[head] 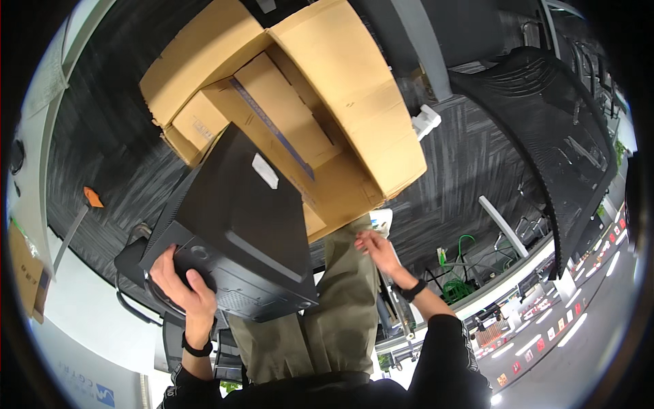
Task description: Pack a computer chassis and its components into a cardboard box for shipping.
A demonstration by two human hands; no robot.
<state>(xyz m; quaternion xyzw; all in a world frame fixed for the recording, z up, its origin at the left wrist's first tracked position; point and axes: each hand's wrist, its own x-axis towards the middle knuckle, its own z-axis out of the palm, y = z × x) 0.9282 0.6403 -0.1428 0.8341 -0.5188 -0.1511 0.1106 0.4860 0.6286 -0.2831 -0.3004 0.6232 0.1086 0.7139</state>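
A black computer case [240, 199] is tilted above the near left edge of an open cardboard box [352, 102]. My left hand [184, 286] grips the case at its near left corner, thumb and fingers spread over the ventilated panel. A small white label [265, 171] is stuck on the case's large flat side. My right hand [379, 253] is off the case, beside my knee, its fingers loosely bent with nothing visible in them. Inside the box are cardboard inserts [281, 92] and a strip of dark blue tape [273, 128].
A black mesh chair [541, 112] stands at the right on dark patterned carpet [454, 148]. Green cables [457, 289] lie in a tangle at lower right. A white plastic piece [426, 121] is beside the box. An orange object [93, 197] lies at the left.
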